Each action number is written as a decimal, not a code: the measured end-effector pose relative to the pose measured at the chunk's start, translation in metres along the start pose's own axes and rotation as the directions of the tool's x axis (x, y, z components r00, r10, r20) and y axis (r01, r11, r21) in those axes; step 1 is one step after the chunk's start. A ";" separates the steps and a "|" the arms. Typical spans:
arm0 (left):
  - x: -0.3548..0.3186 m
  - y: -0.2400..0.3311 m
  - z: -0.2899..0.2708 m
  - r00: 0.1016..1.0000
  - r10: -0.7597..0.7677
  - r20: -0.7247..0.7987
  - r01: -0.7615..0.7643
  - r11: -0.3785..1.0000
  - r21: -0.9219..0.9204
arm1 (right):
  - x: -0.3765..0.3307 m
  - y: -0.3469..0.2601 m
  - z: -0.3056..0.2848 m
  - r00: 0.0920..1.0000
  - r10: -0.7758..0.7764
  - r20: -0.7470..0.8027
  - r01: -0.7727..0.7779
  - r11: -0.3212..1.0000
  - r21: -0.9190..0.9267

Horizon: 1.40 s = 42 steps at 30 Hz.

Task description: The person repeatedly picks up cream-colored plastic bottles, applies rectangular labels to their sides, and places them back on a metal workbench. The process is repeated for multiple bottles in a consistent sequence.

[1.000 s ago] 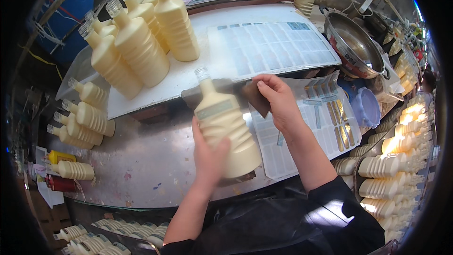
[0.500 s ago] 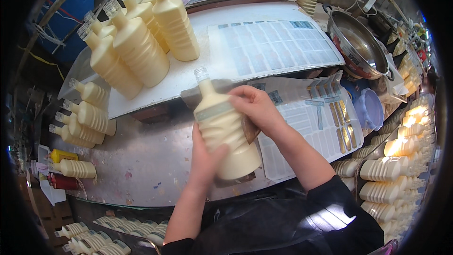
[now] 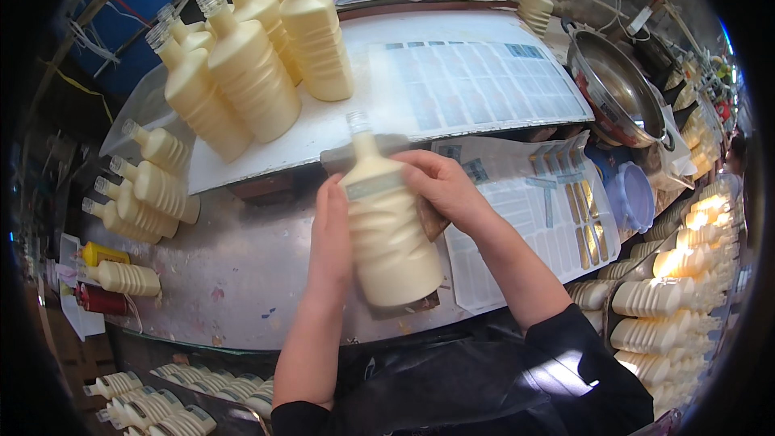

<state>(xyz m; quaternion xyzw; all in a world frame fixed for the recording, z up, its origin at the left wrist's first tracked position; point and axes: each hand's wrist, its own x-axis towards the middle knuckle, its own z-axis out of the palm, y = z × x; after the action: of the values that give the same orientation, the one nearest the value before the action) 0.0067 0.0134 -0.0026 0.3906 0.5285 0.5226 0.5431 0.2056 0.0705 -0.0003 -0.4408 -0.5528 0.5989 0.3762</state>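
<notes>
A cream-coloured plastic bottle [image 3: 391, 246] with a clear threaded neck and rippled sides leans back before me, its base toward me. A pale grey-green label strip [image 3: 376, 185] runs across its upper body. My left hand [image 3: 329, 222] is closed against the bottle's left side, fingertips by the strip's left end. My right hand [image 3: 446, 187] grips the right shoulder, with its fingers at the strip's right end and the thumb side partly hidden. Beneath the bottle a brown block [image 3: 433, 220] shows in part.
Several cream bottles [image 3: 254, 73] stand on the white board [image 3: 367, 48] at the back left. A label sheet [image 3: 484, 85] lies on it. Another backing sheet [image 3: 504, 234] with gold strips lies right. Beyond are a metal pan [image 3: 617, 85] and a lilac tub [image 3: 632, 198]. Bottles lie along both sides.
My left hand has moved up the bottle's left side from its lower body to the strip's left end. My right hand stays at the strip's right end.
</notes>
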 end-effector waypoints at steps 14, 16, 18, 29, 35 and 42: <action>0.000 -0.015 0.002 0.987 -0.127 0.095 0.151 0.934 -0.325 | -0.003 -0.013 -0.016 0.969 0.154 -0.193 -0.133 0.984 0.117; -0.004 -0.013 0.003 0.979 -0.145 0.143 0.193 0.884 -0.426 | -0.001 -0.026 -0.022 0.984 0.023 -0.175 0.036 0.943 0.331; -0.008 -0.008 0.004 0.961 -0.139 0.241 0.237 0.860 -0.453 | -0.001 -0.050 -0.002 0.961 -0.032 -0.274 0.089 0.976 0.199; 0.002 -0.018 0.004 0.997 -0.074 -0.012 0.074 0.997 -0.023 | 0.016 -0.058 0.062 0.912 -0.358 -0.200 0.146 0.740 -0.657; 0.003 -0.026 0.008 0.998 -0.062 -0.014 0.059 0.982 -0.179 | 0.017 -0.008 0.010 0.833 -0.477 -0.281 0.283 0.802 -0.526; -0.012 -0.009 0.005 0.990 -0.142 0.027 0.144 0.959 -0.245 | 0.020 -0.009 -0.004 0.788 -0.564 -0.247 0.371 0.755 -0.540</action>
<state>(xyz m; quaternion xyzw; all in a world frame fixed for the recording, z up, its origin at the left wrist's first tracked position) 0.0142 0.0012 -0.0086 0.2834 0.4840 0.5417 0.6261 0.2025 0.0914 0.0061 -0.4728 -0.6855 0.2309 0.5032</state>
